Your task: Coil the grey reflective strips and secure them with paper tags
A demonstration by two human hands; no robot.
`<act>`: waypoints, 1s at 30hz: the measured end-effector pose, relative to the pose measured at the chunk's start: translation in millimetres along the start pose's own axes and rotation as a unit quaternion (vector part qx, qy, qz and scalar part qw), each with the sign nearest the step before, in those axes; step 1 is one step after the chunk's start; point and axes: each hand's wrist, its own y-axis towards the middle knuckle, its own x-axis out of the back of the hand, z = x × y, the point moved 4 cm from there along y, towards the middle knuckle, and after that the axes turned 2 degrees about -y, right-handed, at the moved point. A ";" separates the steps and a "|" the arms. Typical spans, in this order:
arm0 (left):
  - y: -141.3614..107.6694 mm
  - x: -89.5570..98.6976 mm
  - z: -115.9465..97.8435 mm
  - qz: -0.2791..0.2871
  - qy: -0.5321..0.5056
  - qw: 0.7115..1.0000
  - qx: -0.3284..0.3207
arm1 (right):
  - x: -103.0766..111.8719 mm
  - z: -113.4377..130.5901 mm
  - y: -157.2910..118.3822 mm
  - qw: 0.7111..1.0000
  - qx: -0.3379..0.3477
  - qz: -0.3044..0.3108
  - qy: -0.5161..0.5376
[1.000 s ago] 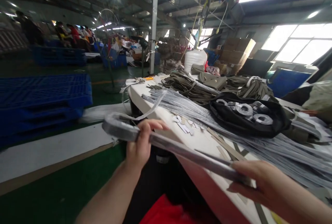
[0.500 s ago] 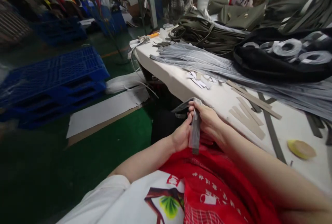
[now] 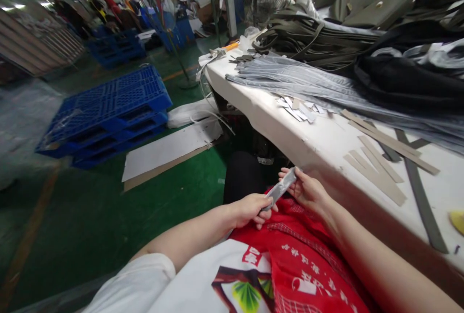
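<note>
A grey strap in clear plastic (image 3: 281,189) slants between my two hands above my lap, its surface shiny. My left hand (image 3: 253,208) is closed on the lower, nearer end, thumb on top. At the upper end, my right hand (image 3: 311,188) grips it by the thumb, with the other fingers partly spread behind it. A red apron (image 3: 300,250) lies under both hands. On the table to the right are beige strips (image 3: 377,170), a dark strap (image 3: 422,197) and small white paper pieces (image 3: 295,109).
Plastic-wrapped straps (image 3: 290,76), dark coiled straps (image 3: 308,37) and a black bag (image 3: 398,81) with white rolls cover the back of the white table (image 3: 264,110). Blue pallets (image 3: 112,95) and a white board (image 3: 170,151) lie on the green floor. People are in the far background.
The strap went from hanging upright to slanting across between my hands. My hands have come down and moved apart, the left now at the near end. The view has shifted left.
</note>
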 end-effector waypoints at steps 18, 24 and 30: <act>27.8 0.0 22.6 -0.054 0.187 0.980 0.046 | 84.3 -17.8 25.7 0.990 -0.004 -0.142 0.002; 36.6 6.7 27.7 -0.074 0.211 0.975 0.005 | 88.0 -18.7 31.7 0.980 -0.059 -0.188 0.013; 36.6 15.3 23.8 -0.221 0.214 0.951 -0.011 | 57.9 -28.9 14.8 0.990 -0.014 -0.109 -0.090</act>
